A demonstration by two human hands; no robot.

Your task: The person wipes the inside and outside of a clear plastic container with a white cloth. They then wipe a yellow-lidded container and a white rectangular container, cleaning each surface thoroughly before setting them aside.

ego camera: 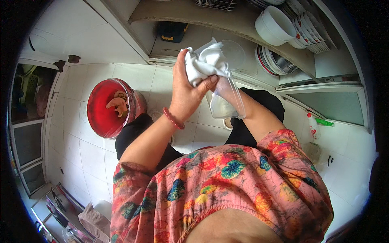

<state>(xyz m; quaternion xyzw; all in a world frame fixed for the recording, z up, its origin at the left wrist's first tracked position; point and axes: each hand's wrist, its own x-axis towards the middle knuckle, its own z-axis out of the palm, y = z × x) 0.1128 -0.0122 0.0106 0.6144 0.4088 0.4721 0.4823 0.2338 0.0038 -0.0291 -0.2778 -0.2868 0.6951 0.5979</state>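
My left hand (pixel 188 94), with a red bead bracelet at its wrist, grips a bunched white cloth (pixel 208 62), the thumb folded over its near side. The cloth lies against the upper part of a clear plastic container (pixel 225 107), which is tilted between my hands. My right hand (pixel 223 86) is at the container, close to my left thumb. Cloth and plastic hide most of its fingers, so their grip does not show. Both hands are raised in front of an open cabinet, above the tiled floor.
A red bucket (pixel 100 115) with scraps inside stands at the left. The cabinet shelf (pixel 194 18) holds white bowls (pixel 273 27); stacked basins (pixel 273 60) and a dark green case (pixel 172 32) sit below. A bottle (pixel 313 126) is on the floor at the right.
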